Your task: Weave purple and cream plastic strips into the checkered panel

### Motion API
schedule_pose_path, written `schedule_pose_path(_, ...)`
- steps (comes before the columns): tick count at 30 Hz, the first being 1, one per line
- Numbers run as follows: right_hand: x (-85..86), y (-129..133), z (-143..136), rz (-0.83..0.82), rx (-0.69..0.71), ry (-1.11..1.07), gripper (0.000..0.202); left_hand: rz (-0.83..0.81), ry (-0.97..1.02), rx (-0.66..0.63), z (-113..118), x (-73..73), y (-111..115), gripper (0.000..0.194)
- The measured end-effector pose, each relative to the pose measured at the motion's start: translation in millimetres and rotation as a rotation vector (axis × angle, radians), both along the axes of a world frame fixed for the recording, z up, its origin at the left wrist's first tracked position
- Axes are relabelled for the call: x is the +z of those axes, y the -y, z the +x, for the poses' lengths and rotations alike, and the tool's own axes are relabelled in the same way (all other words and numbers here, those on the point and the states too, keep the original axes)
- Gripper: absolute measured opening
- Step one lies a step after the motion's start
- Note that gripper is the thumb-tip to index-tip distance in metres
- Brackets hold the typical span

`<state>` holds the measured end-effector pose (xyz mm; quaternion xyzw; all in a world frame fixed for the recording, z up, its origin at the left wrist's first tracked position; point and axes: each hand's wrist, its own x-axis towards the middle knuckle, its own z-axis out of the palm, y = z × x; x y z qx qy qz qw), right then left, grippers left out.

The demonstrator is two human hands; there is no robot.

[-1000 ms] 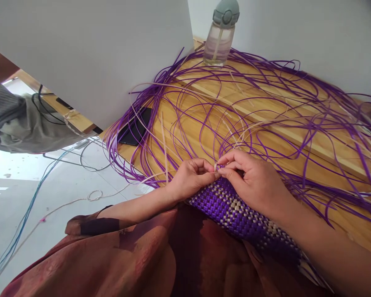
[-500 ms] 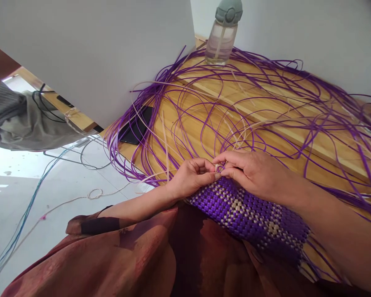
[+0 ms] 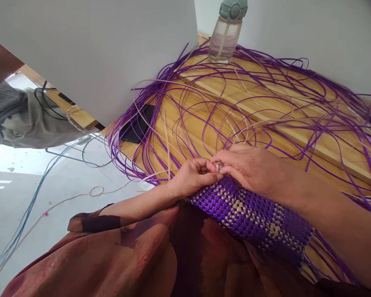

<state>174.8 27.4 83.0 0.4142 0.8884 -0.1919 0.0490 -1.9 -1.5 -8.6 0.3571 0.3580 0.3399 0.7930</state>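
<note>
A purple and cream woven piece (image 3: 250, 220) with flower-like motifs lies against my lap at the table's edge. At its upper edge my left hand (image 3: 193, 177) pinches a cream strand (image 3: 217, 167) between thumb and fingers. Close beside it, my right hand (image 3: 250, 165) is closed in a pinch on the same small cream loop, its fingertips nearly meeting the left ones. Long loose purple strands (image 3: 212, 113) and a few cream ones fan out from the weave across the wooden table (image 3: 191, 105). My fingers partly hide the loop.
A clear bottle with a grey-green lid (image 3: 227, 35) stands at the back. A dark phone (image 3: 135, 126) lies under strands at the left. White partitions (image 3: 111, 49) border the table. Another person's grey clothing (image 3: 15, 115) shows at far left; blue cords (image 3: 34, 198) hang over the floor.
My right hand has shifted slightly at the loop, and the cream loop shows more upright between my fingertips. The view has moved a little; my left hand keeps its pinch.
</note>
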Motion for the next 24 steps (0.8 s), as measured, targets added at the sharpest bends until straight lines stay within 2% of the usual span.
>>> schedule_pose_path(5,-3.7,1.2,8.4,0.028,0.027,-0.040,0.022,-0.030,0.023,0.003,0.4,0.0,-0.8,0.036)
schedule_pose_path(10,0.5,-3.8,10.2,-0.099,0.100,-0.147,0.023,-0.001,0.067,-0.026,-1.7,-1.8,-3.5,0.035)
schedule_pose_path(13,3.9,-9.9,5.2,-0.136,0.032,-0.107,0.016,0.005,0.030,-0.043,-2.7,-0.3,-3.9,0.033)
schedule_pose_path(19,10.1,-5.9,-4.9,-0.084,-0.117,-0.004,0.013,-0.004,-0.072,-0.026,-0.7,5.7,-2.1,0.035)
schedule_pose_path(24,7.9,-3.6,-7.3,-0.098,-0.122,-0.066,0.014,0.019,-0.083,-0.017,0.6,1.7,-1.3,0.034)
